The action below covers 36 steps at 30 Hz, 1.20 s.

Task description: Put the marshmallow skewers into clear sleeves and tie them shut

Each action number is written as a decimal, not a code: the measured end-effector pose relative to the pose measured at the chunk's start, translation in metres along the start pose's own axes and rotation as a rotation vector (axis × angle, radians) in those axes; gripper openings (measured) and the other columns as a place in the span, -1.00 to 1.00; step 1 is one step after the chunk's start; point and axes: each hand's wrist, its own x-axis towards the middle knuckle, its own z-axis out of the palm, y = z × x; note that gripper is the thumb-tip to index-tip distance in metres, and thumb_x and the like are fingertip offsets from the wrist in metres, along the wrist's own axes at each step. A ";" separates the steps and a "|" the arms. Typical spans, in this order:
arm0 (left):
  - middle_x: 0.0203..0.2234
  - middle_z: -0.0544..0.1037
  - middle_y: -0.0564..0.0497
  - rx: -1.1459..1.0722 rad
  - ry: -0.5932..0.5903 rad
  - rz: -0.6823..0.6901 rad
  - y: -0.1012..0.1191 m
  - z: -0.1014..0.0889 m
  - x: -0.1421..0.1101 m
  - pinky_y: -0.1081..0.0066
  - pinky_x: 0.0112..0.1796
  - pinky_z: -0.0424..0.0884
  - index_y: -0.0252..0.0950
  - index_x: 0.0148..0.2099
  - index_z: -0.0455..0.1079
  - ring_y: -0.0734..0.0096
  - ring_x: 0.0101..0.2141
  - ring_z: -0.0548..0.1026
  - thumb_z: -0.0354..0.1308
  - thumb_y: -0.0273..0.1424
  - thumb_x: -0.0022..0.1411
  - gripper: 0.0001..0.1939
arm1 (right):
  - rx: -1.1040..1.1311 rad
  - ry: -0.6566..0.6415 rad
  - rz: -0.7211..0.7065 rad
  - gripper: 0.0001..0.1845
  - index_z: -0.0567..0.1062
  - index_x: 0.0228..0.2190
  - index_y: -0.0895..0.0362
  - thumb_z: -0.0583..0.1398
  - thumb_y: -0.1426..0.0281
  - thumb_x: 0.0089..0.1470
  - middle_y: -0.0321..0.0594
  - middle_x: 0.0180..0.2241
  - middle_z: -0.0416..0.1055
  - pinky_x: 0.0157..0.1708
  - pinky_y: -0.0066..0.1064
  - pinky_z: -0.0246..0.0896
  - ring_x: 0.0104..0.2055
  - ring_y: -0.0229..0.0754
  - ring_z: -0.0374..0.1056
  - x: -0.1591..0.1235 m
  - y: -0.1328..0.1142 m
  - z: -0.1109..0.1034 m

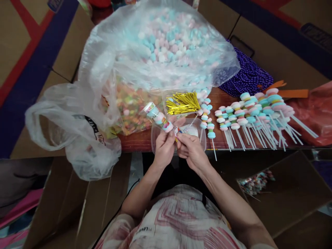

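My left hand point(164, 148) is closed around the lower end of a wrapped marshmallow skewer point(158, 119), which tilts up to the left. Its pink, blue and white pieces show through a clear printed wrapper. My right hand point(193, 150) pinches at the gathered bottom of that wrapper, close against the left fingers; a small colourful bit shows there, too small to name. Below and behind both hands sits a clear plastic tub point(202, 138) with printed wrappers point(189, 129) in it. Just beyond is a box of gold twist ties point(183, 103).
Unwrapped marshmallow skewers point(251, 110) lie in a pile to the right, sticks towards me. A big clear bag of marshmallows point(168, 45) and a bag of orange-green sweets point(135, 110) stand behind. Purple beads point(246, 74) lie back right. An open carton point(290, 186) below holds wrapped skewers.
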 end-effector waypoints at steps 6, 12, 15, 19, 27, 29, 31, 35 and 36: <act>-0.61 0.30 0.14 -0.198 0.026 0.109 0.014 -0.006 0.012 0.50 -0.40 0.35 -0.24 -0.28 0.56 0.56 -0.51 0.31 0.50 -0.16 0.10 -0.70 | -1.000 -0.012 -0.510 -0.73 0.48 -0.51 0.11 0.15 0.32 0.21 -0.23 -0.47 0.42 -0.34 -0.36 0.11 -0.38 -0.20 0.27 0.032 -0.043 -0.018; -0.61 0.20 0.18 -0.131 0.047 -0.078 0.013 -0.012 0.011 0.58 -0.55 0.10 -0.30 -0.25 0.49 0.64 -0.58 0.09 0.47 -0.13 0.12 -0.64 | -1.617 0.266 -0.660 -0.73 0.60 -0.32 0.11 0.09 0.49 0.21 -0.04 -0.26 0.50 -0.21 -0.22 0.12 -0.19 0.01 0.31 0.111 -0.067 -0.034; -0.61 0.22 0.18 -0.096 0.065 -0.089 0.012 -0.011 0.008 0.57 -0.56 0.10 -0.25 -0.31 0.36 0.62 -0.58 0.10 0.45 -0.11 0.14 -0.60 | -1.744 0.225 -0.662 -0.72 0.59 -0.29 0.14 0.07 0.54 0.20 0.01 -0.23 0.50 -0.17 -0.18 0.12 -0.16 0.05 0.29 0.137 -0.061 -0.042; -0.61 0.24 0.20 -0.108 0.106 -0.058 0.013 -0.012 0.010 0.59 -0.58 0.10 -0.22 -0.35 0.23 0.65 -0.61 0.10 0.44 -0.15 0.16 -0.56 | -1.790 0.177 -0.663 -0.71 0.51 -0.20 0.21 0.01 0.58 0.19 0.10 -0.19 0.49 -0.12 -0.15 0.15 -0.13 0.08 0.32 0.146 -0.055 -0.051; -0.53 0.42 0.12 -0.095 0.140 -0.097 0.010 -0.014 0.016 0.59 -0.59 0.11 -0.28 -0.27 0.51 0.71 -0.61 0.13 0.51 -0.12 0.03 -0.60 | -1.454 0.245 -0.674 -0.80 0.41 -0.16 0.12 0.00 0.45 0.29 -0.09 -0.34 0.47 -0.16 -0.17 0.20 -0.28 -0.01 0.34 0.141 -0.067 -0.056; -0.52 0.42 0.12 -0.081 0.142 -0.097 0.007 -0.014 0.017 0.59 -0.60 0.07 -0.30 -0.30 0.50 0.73 -0.62 0.10 0.50 -0.13 0.05 -0.62 | -1.184 0.247 -0.733 -0.87 0.41 -0.24 0.06 0.06 0.35 0.31 -0.20 -0.42 0.42 -0.22 -0.24 0.21 -0.34 -0.09 0.33 0.128 -0.071 -0.052; -0.53 0.43 0.13 -0.060 0.148 -0.077 0.004 -0.013 0.019 0.59 -0.61 0.03 -0.31 -0.28 0.49 0.73 -0.63 0.08 0.47 -0.15 0.08 -0.64 | -0.871 0.197 -0.747 -0.85 0.40 -0.33 0.05 0.14 0.27 0.28 -0.27 -0.46 0.41 -0.33 -0.31 0.20 -0.42 -0.18 0.30 0.106 -0.071 -0.047; -0.55 0.42 0.17 -0.004 0.180 -0.021 -0.002 -0.007 0.019 0.60 -0.61 -0.02 -0.24 -0.19 0.38 0.69 -0.64 0.12 0.36 -0.26 0.18 -0.74 | -0.466 0.049 -0.536 -0.80 0.48 -0.34 0.07 0.29 0.21 0.14 -0.34 -0.53 0.47 -0.53 -0.42 0.11 -0.59 -0.31 0.19 0.052 -0.046 -0.035; -0.56 0.41 0.19 0.011 0.178 -0.019 -0.004 -0.004 0.018 0.61 -0.61 -0.02 -0.23 -0.21 0.34 0.68 -0.64 0.14 0.34 -0.28 0.20 -0.76 | -0.436 0.020 -0.487 -0.79 0.49 -0.37 0.07 0.31 0.20 0.11 -0.35 -0.55 0.47 -0.55 -0.43 0.11 -0.60 -0.32 0.19 0.041 -0.036 -0.032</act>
